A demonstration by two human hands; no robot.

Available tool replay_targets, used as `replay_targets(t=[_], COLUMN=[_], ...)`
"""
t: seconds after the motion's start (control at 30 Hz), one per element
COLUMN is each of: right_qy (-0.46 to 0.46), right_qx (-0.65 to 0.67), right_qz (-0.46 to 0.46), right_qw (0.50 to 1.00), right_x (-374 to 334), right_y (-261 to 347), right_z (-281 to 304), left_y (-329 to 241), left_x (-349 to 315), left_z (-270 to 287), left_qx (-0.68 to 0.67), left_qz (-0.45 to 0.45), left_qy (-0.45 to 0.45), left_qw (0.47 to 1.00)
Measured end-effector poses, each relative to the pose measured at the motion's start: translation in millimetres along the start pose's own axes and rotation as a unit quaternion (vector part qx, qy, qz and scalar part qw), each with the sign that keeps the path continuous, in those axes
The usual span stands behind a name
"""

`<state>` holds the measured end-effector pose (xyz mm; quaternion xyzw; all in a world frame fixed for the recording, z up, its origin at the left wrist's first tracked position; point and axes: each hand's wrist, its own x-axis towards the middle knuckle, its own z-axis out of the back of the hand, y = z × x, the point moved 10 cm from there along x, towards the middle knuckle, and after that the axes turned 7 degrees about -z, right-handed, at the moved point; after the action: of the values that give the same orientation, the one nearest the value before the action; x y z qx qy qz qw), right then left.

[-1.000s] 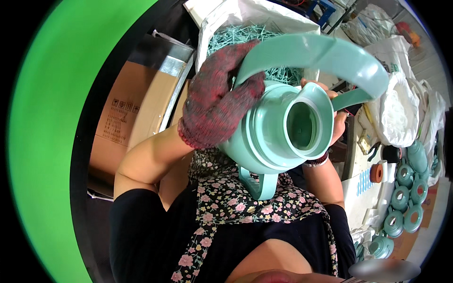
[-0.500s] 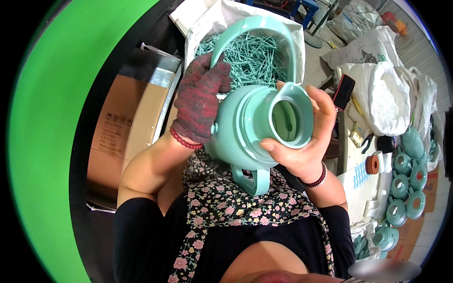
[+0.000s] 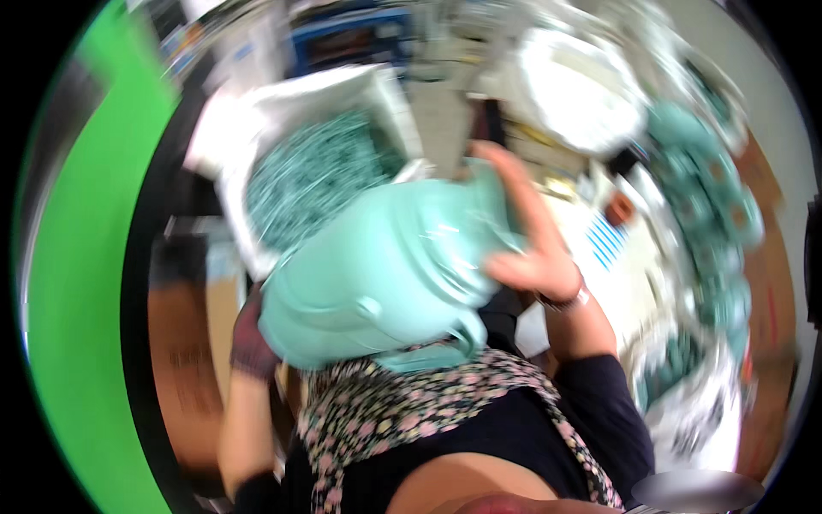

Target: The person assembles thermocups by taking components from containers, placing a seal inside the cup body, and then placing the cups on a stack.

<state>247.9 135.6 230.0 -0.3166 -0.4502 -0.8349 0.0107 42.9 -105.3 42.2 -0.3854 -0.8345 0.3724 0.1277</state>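
A mint-green thermos jug (image 3: 368, 265) lies tilted across my front, its base toward the left and its spouted mouth toward the right. My left hand (image 3: 254, 338), in a dark red and black glove, holds the jug's base end; most of its fingers are hidden behind the jug. My bare right hand (image 3: 535, 248) grips the neck end, thumb on the near side and fingers round the far side of the mouth. The side handle (image 3: 467, 334) points toward me. Motion blurs the picture, and the inside of the jug is turned out of sight.
Beyond the jug stands a white-lined box (image 3: 390, 103) of thin green plastic pieces (image 3: 317, 176). At left is a cardboard box (image 3: 184, 368). On the right, a bench (image 3: 591, 283) carries a white bag (image 3: 582, 86), an orange-brown roll (image 3: 618, 208) and several green jug parts (image 3: 698, 201).
My left hand has left the area by the hoop handle and moved down to the base. The jug has swung onto its side with its base leftward. The view has turned right.
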Motion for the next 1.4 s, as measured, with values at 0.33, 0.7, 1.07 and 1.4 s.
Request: replay_targets(t=[0.33, 0.7, 1.07, 1.4], right_qy=[-0.408, -0.828, -0.835, -0.917], right_qx=[0.017, -0.045, 0.150, -0.095], right_qz=[-0.069, 0.143, -0.177, -0.147], right_qw=[0.910, 0.540, 0.498, 0.357], right_x=[-95, -351, -426, -465], right_y=[-106, 38, -79, -39], right_z=[228, 503, 545, 498], left_y=[-27, 203, 242, 260], left_x=[47, 91, 62, 59], left_z=[-109, -20, -1, 6], left_qx=[0.140, 0.302, 0.564, 0.640], left_qz=[-0.176, 0.170, 0.020, 0.131], left_qy=[0.220, 0.006, 0.277, 0.254], left_qw=[0.949, 0.938, 0.778, 0.713])
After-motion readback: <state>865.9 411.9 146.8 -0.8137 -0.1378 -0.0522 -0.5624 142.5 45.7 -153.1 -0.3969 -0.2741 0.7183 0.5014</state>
